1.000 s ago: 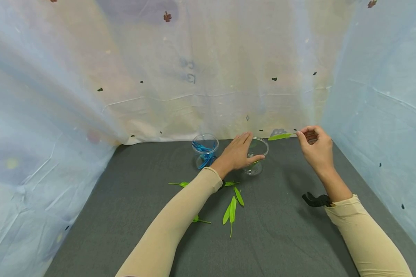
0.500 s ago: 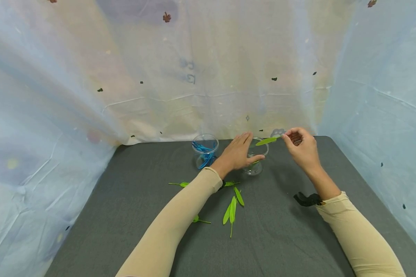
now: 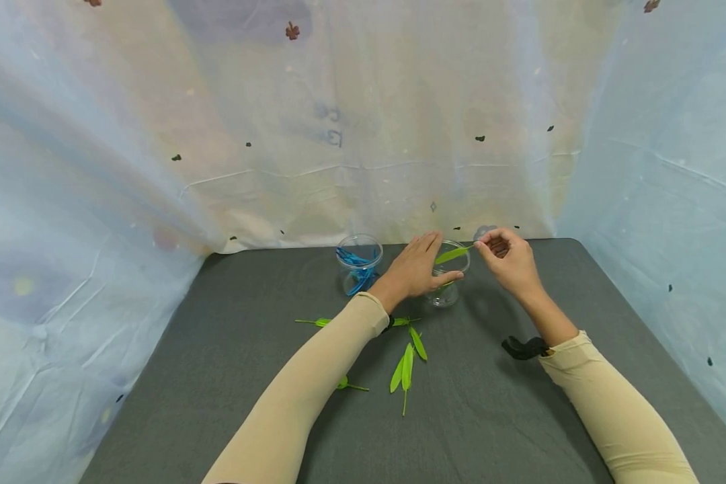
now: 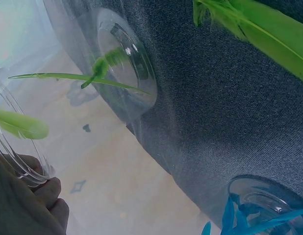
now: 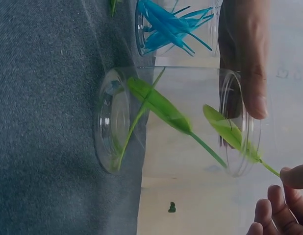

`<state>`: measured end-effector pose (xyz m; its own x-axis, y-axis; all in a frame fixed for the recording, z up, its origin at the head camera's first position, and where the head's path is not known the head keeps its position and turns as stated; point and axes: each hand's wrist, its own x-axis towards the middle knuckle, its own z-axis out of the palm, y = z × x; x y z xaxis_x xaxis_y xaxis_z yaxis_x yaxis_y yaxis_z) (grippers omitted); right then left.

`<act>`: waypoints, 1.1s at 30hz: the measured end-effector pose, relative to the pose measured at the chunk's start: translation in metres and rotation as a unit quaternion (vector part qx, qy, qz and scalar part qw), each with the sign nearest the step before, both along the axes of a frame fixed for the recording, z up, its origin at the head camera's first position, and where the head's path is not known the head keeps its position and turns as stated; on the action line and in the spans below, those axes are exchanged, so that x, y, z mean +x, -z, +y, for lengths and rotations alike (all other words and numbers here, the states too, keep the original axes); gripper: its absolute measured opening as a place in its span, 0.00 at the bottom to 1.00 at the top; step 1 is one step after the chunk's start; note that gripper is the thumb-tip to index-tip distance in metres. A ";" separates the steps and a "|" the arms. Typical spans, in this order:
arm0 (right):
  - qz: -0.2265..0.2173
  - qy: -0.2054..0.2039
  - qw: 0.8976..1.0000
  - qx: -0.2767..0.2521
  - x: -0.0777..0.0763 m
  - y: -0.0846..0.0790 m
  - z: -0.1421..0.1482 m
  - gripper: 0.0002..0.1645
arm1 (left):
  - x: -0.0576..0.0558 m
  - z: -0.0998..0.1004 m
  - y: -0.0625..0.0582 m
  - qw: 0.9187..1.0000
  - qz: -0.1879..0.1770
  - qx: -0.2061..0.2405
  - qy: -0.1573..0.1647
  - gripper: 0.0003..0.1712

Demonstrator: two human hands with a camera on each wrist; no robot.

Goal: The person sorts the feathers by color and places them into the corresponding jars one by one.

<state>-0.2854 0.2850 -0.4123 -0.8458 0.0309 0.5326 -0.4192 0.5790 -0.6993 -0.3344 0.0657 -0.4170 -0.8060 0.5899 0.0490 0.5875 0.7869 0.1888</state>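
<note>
In the head view my left hand [image 3: 413, 267] grips the rim of a clear plastic jar [image 3: 444, 300], its thumb on the near side. My right hand [image 3: 509, 263] pinches the thin quill of a green feather [image 3: 452, 255] from the right. In the right wrist view, the vane of this green feather [image 5: 222, 126] has passed through the jar's mouth, while the pinching fingertips stay outside the rim. Lower inside the same jar lie other green feathers [image 5: 161, 108], crossing each other.
Left of the gripped jar stands a second clear jar [image 3: 359, 236] with blue feathers [image 3: 361, 277] in it. Several loose green feathers [image 3: 407, 368] lie on the dark grey cloth [image 3: 472, 417], some partly hidden under the left forearm. A patterned curtain [image 3: 387, 134] hangs behind.
My right hand has moved left with the green feather, from beside the jar to its mouth, the tip now inside the rim. The left hand keeps its place on the jar.
</note>
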 end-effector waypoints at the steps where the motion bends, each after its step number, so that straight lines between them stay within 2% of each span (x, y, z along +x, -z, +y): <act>1: -0.001 -0.003 1.000 -0.001 -0.001 0.000 -0.001 0.13 | 0.000 0.000 0.000 1.000 0.001 -0.001 0.001 0.61; 21: -0.016 -0.020 0.999 0.023 -0.013 0.010 -0.006 0.11 | 0.000 -0.001 -0.001 1.000 0.001 -0.002 0.003 0.61; 33: -0.029 -0.022 0.999 0.036 -0.011 0.009 -0.010 0.12 | 0.000 -0.001 0.001 1.000 0.006 0.005 0.006 0.61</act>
